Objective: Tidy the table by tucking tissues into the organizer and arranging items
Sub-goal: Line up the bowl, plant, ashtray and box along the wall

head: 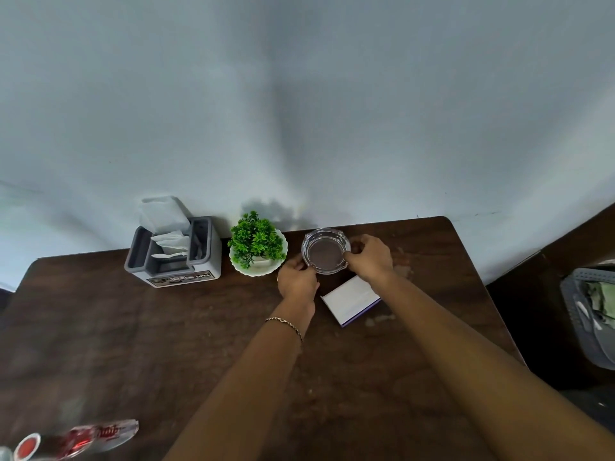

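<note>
Blurred red-and-white packaging (83, 439) is lying at the bench's (133, 344) 7 o'clock corner. Toward 12 o'clock, the glass ashtray (326, 250) is showing between both hands. The left hand (297, 281) is curling its fingers onto the rim at 8 o'clock, and the right hand (369, 259) is pinching it at 3 o'clock. A white box (351, 299) is lying just at its 6 o'clock, a potted plant (257, 244) just at 9. Farther toward 9, the organizer (174, 254) is holding upstanding tissues (164, 216). The bench's far edge is running close behind the ashtray, with open wood stretching toward 6 o'clock.

Red wrapper (83, 439) blurred, cut by bottom edge, grey basket (580, 337) cropped at right edge
</note>
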Demonstrator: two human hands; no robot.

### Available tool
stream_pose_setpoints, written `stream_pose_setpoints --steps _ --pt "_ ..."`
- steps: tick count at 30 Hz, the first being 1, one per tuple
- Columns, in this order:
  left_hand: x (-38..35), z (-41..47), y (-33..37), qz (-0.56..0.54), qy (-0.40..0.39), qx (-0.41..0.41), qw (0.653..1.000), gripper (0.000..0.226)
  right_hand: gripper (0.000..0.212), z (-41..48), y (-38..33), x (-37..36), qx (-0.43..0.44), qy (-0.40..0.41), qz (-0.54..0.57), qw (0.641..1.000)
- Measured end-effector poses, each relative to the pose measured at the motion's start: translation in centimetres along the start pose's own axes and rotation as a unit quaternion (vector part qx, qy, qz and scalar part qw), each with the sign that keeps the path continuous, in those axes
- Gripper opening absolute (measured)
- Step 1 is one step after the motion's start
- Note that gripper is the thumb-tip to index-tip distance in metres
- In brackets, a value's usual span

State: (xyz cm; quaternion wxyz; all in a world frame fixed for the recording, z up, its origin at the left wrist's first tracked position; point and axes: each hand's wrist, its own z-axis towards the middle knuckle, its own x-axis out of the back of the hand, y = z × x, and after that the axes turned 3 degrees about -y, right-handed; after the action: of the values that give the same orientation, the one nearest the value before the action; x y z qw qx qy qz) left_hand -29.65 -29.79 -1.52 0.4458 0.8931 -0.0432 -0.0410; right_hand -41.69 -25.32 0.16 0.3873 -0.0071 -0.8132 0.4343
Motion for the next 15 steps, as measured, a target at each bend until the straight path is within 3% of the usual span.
stream_pose_setpoints --steps 3,6,8,15 --pt "0.3 -0.3 -1.1 0.034 0.004 -0.003 0.999 0.044 0.046 -1.3 0.6 0.6 0.015 0.008 0.001 1.000" --pt "0.4 -2.1 -2.3 0.014 0.016 0.022 1.000 0.050 0.042 -4.1 2.5 0.6 0.063 0.075 -0.033 0.995" --pt "0.5 -3.6 -3.4 -0.004 0.023 0.033 0.999 0.051 0.040 -6.0 4.4 0.3 0.048 0.091 -0.075 0.992" --pt "0.5 -7.1 -5.0 0.007 -0.015 0.047 0.999 0.041 0.047 -8.6 7.0 -0.3 0.059 0.026 -0.035 0.997"
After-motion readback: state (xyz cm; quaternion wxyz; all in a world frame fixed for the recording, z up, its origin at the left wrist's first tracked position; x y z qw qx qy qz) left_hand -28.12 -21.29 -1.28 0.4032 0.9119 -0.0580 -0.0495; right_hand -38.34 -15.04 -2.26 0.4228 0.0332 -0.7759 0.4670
